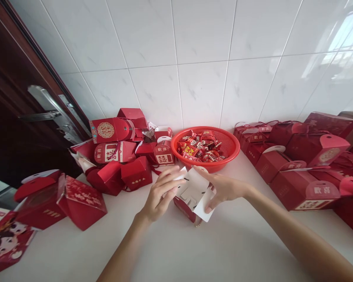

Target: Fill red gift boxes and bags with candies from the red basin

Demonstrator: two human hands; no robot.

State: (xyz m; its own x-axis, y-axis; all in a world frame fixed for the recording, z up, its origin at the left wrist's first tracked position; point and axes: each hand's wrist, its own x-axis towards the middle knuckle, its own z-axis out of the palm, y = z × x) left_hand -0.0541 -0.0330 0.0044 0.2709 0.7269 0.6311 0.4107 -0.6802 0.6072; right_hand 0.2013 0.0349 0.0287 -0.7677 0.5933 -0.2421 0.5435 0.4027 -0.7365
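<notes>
A red cardboard gift box (pixel 184 209) stands on the white surface in front of me, its top open and its white inner flaps (pixel 196 180) spread. Dark slots show in the flaps, and I see no candy inside. My left hand (pixel 160 194) is at the box's left side, fingers stretched and slightly apart, fingertips touching the left flap. On the other side, my right hand (pixel 223 188) grips the box, with the thumb on the right flap and the fingers at the back flap. Just behind the box sits a red plastic basket (pixel 233 150) of wrapped candies (pixel 200 147).
Several red gift boxes (pixel 137 172) are heaped at the left, with more boxes (pixel 82 201) nearer me. Rows of closed red boxes (pixel 297 188) line the right. A tiled wall (pixel 202 86) rises behind, and a dark door with a metal handle (pixel 51 111) stands at left.
</notes>
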